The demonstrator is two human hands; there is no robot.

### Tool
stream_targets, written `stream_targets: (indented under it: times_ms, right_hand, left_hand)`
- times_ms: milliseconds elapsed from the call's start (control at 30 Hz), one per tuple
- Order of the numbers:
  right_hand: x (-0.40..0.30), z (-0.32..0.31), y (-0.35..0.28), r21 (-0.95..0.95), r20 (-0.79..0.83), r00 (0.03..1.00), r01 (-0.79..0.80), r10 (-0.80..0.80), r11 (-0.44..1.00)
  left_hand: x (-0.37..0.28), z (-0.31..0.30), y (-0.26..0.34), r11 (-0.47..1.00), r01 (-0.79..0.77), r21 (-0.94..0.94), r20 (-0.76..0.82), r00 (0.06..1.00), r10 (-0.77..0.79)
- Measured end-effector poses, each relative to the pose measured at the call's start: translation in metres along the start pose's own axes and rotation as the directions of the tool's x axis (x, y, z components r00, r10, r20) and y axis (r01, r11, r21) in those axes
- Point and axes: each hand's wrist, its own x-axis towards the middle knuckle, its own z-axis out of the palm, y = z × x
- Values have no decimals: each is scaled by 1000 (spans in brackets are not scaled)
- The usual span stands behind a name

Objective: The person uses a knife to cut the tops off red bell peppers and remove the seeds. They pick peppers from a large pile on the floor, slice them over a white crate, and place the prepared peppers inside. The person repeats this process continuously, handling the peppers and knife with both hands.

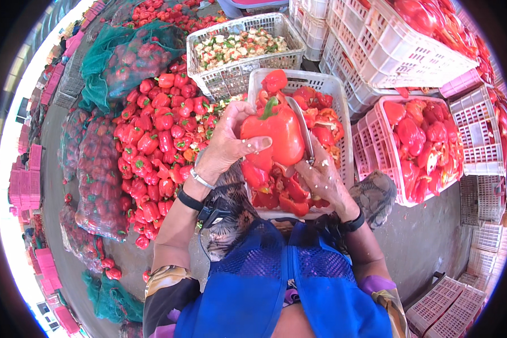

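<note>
A whole red bell pepper (279, 135) with a green stem is gripped in my left hand (241, 139), thumb across its front. My right hand (323, 173) is closed on the handle of a knife (302, 126), whose curved blade lies along the pepper's right side. Pale seeds stick to the right hand's fingers. Both hands are above a white plastic crate (347, 143) that holds cut red pepper pieces (293, 196). To the left lies a large heap of whole red peppers (160, 139).
A white crate (247, 69) of pepper cores and stems stands beyond. Stacked crates (388, 50) and a pink crate (388, 139) of cut peppers are at right. Mesh sacks (101, 177) of peppers lie left; green netting (114, 300) is near lower left.
</note>
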Motion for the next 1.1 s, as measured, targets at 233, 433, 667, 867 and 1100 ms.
stream_targets:
  times_ms: [233, 433, 667, 867, 1100]
  right_hand:
    - [-34, -1, 12, 17, -100, 995, -13, 15, 1000]
    - [-29, -4, 26, -138, -59, 996, 53, -62, 989]
    - [-15, -15, 43, 61, 23, 988, -151, 150, 987]
    - [2, -6, 114, 207, -66, 997, -21, 35, 978]
    - [4, -40, 118, 208, 33, 965, -262, 261, 942]
  left_hand:
    - [-9, 32, -4, 760, -336, 557, -95, 883, 460]
    - [-17, 52, -1, 625, -298, 722, -70, 867, 494]
    - [-24, 72, -11, 300, -477, 826, 293, 819, 494]
    - [3, 66, -23, 560, -319, 764, 44, 892, 449]
    - [31, 43, -53, 830, -316, 460, -160, 890, 428]
